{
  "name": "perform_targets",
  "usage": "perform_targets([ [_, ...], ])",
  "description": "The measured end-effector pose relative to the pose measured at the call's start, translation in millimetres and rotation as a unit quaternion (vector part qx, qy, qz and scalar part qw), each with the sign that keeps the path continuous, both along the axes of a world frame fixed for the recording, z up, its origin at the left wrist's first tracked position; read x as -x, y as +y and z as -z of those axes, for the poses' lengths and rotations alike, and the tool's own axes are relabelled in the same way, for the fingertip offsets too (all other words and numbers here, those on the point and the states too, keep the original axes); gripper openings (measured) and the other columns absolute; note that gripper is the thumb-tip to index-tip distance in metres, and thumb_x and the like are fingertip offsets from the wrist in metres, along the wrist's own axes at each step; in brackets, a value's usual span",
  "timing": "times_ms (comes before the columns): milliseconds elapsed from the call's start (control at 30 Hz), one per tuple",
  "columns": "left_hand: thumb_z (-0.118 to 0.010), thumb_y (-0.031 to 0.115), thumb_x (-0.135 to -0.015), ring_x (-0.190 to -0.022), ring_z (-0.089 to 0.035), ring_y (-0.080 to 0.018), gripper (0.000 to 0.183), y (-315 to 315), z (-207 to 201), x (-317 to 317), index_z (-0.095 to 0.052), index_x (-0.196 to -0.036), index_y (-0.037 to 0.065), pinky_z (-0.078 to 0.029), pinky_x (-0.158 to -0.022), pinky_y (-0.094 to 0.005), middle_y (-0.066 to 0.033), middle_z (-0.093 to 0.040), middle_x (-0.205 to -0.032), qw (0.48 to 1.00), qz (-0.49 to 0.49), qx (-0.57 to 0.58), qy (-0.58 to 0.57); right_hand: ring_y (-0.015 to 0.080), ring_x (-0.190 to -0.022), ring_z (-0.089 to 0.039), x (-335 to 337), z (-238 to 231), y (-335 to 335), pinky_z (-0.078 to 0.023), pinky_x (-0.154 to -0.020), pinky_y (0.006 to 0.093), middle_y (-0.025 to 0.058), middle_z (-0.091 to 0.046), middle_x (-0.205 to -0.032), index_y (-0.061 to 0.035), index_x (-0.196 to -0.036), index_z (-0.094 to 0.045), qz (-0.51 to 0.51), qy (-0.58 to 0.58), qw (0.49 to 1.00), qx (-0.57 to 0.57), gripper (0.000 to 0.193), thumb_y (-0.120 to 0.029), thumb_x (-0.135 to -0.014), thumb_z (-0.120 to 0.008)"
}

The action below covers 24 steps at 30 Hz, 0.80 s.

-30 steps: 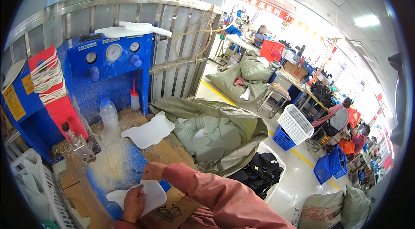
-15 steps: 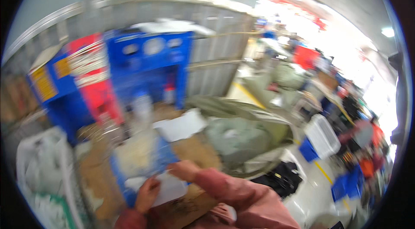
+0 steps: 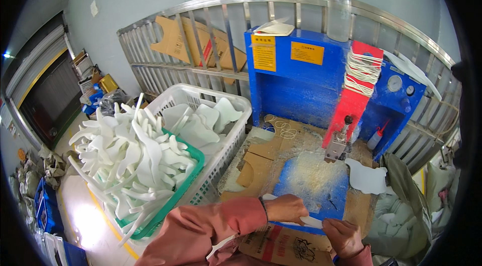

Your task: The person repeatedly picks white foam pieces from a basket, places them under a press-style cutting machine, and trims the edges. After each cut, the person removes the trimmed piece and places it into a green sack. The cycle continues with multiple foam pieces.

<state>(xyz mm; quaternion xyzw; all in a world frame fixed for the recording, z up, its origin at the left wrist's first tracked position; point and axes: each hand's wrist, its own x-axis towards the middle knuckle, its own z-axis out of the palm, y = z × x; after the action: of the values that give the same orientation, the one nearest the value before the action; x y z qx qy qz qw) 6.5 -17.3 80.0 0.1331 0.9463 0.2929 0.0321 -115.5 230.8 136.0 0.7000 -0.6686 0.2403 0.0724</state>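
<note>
My left hand (image 3: 287,209) and my right hand (image 3: 343,236) are closed on a white plastic piece (image 3: 311,222), which spans the gap between them and shows nearly edge-on. They work just above the near edge of a blue mat (image 3: 335,193) strewn with pale shavings. Below them lies a cardboard box (image 3: 284,244) with a red stripe. A flat white cut-out (image 3: 366,176) rests on the far right of the bench, beside the metal head (image 3: 337,146) of a blue machine (image 3: 296,87). Most of the held piece is hidden by my fingers.
A green-rimmed basket (image 3: 197,154) heaped with curved white pieces stands at my left, against a white basket (image 3: 245,110) holding more. White cord (image 3: 362,69) is wound round the machine's red arm (image 3: 346,108). An open sack (image 3: 406,200) of pale pieces sits at right.
My view has swung left, bringing the baskets fully into sight. Both hands still hold a white piece; its broad face showed before, and now mostly its edge shows.
</note>
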Motion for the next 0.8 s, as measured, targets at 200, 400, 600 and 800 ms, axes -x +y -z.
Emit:
perform_targets([
  [200, -0.072, 0.023, -0.093, -0.089, -0.070, -0.0426, 0.028, -16, -30, -11, -0.069, -0.113, 0.004, -0.054, -0.074, -0.0504, -0.0247, -0.069, -0.092, 0.996, -0.060, -0.053, -0.035, 0.0299, -0.090, -0.077, 9, 10, 4, -0.064, -0.072, 0.0406, 0.0122, -0.077, -0.106, -0.0052, -0.107, -0.072, 0.043, -0.008, 0.999, 0.011, 0.025, -0.005, -0.083, -0.076],
  [400, -0.070, 0.026, -0.095, -0.093, -0.071, -0.0412, 0.031, -62, -57, -27, -0.074, -0.115, 0.002, -0.055, -0.081, -0.0482, -0.0225, -0.074, -0.101, 0.996, -0.076, -0.019, -0.043, 0.0345, -0.101, -0.074, 19, 32, 8, -0.062, -0.080, 0.0423, 0.0168, -0.073, -0.115, 0.0014, -0.117, -0.068, 0.040, -0.053, 0.996, 0.051, 0.034, -0.004, -0.084, -0.068],
  [600, -0.074, 0.025, -0.095, -0.098, -0.071, -0.0396, 0.034, -35, -58, -43, -0.073, -0.118, 0.000, -0.056, -0.084, -0.0440, -0.0194, -0.075, -0.109, 0.993, -0.091, -0.022, -0.068, 0.0330, -0.100, -0.076, 5, 51, 34, -0.064, -0.080, 0.0404, 0.0168, -0.075, -0.113, -0.0004, -0.117, -0.070, 0.070, -0.093, 0.986, 0.123, 0.032, -0.002, -0.085, -0.074],
  [800, -0.076, 0.017, -0.094, -0.092, -0.072, -0.0356, 0.027, -32, -52, -40, -0.074, -0.115, 0.001, -0.057, -0.080, -0.0409, -0.0165, -0.075, -0.105, 0.995, -0.097, -0.005, 0.002, 0.0331, -0.101, -0.076, 7, 63, 44, -0.064, -0.080, 0.0400, 0.0169, -0.075, -0.112, -0.0004, -0.117, -0.070, 0.084, -0.114, 0.982, 0.125, 0.031, -0.001, -0.086, -0.074],
])
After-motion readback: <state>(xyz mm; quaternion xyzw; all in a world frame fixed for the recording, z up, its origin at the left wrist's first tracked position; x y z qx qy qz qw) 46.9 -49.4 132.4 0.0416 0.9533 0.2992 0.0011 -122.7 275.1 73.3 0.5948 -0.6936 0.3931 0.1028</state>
